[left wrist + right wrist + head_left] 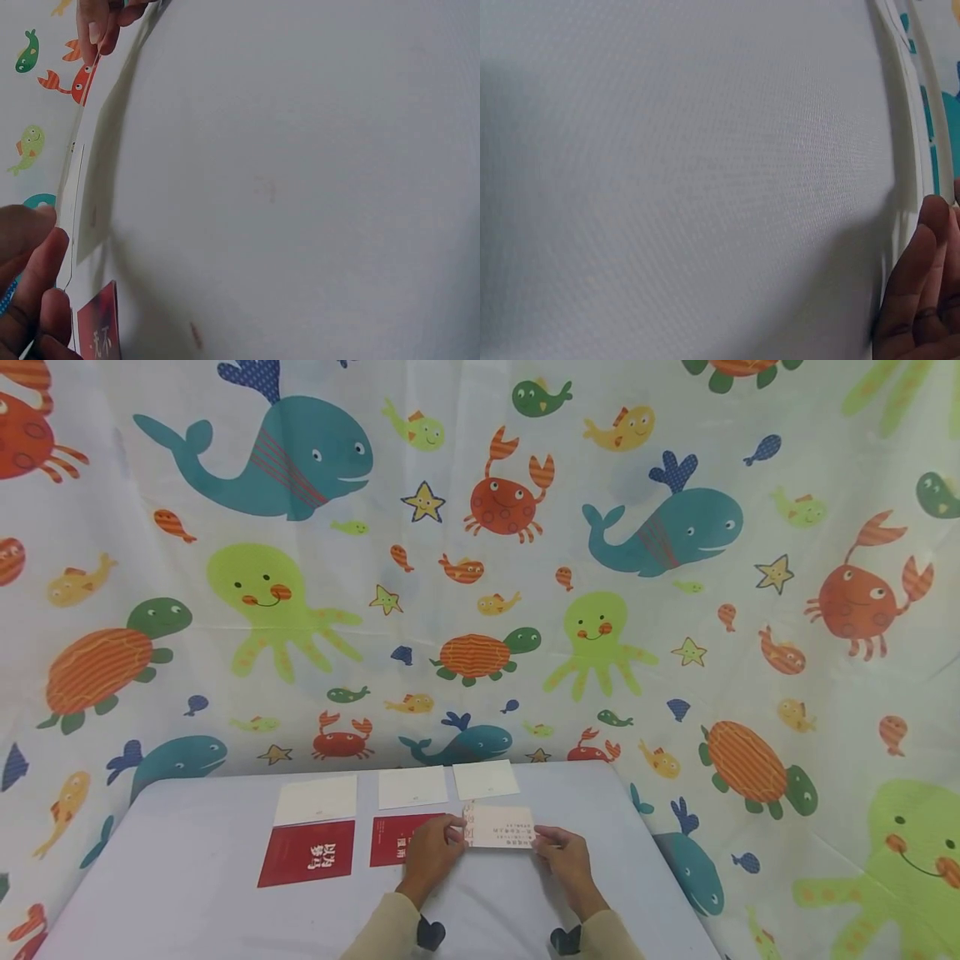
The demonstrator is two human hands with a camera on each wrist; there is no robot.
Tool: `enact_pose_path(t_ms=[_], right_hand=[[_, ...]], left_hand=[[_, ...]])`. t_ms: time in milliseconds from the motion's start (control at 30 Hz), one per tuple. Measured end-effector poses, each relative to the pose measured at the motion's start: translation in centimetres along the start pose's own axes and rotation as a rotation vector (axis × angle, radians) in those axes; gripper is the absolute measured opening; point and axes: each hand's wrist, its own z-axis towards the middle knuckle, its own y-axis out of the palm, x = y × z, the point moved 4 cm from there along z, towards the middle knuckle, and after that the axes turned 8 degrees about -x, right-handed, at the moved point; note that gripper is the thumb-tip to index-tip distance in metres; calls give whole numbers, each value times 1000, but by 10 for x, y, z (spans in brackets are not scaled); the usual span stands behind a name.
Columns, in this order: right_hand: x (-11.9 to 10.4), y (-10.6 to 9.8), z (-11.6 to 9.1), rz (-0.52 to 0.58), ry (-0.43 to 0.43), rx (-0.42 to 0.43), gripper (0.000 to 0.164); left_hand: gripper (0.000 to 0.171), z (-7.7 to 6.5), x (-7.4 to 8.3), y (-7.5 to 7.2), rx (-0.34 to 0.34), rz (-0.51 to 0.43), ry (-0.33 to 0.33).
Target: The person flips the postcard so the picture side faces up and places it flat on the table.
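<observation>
Both hands hold a pale pink card [500,827] with printed lettering and a reddish pattern along its left side. My left hand [432,857] pinches its left edge between thumb and fingers. At the opposite edge, my right hand [566,864] grips it near the corner. The left wrist view shows the card [73,172] nearly edge-on between the left hand [34,277] and the other hand [105,26]. In the right wrist view the right hand [919,292] sits at the lower right. A red card [386,841] with white characters lies partly hidden behind the left hand.
Another red card [307,853] lies farther left on the white-covered table [187,877]. Behind stand in a row a left cream card [317,800], a middle one [412,787] and a right one [486,779]. A curtain with sea animals [480,610] hangs beyond the table's back edge.
</observation>
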Motion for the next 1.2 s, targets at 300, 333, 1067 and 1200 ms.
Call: enact_pose_path(t_ms=[300, 333, 1067, 1200], right_hand=[[-1, 0, -1, -27, -27, 12, 24], [-1, 0, -2, -29, -27, 16, 24], [-2, 1, -5, -68, -19, 72, 21], [-3, 1, -6, -66, -23, 73, 22]], left_hand=[[26, -2, 7, -3, 15, 0, 17], [26, -3, 7, -3, 14, 1, 19], [25, -7, 5, -2, 14, 9, 2], [24, -6, 3, -3, 23, 13, -1]])
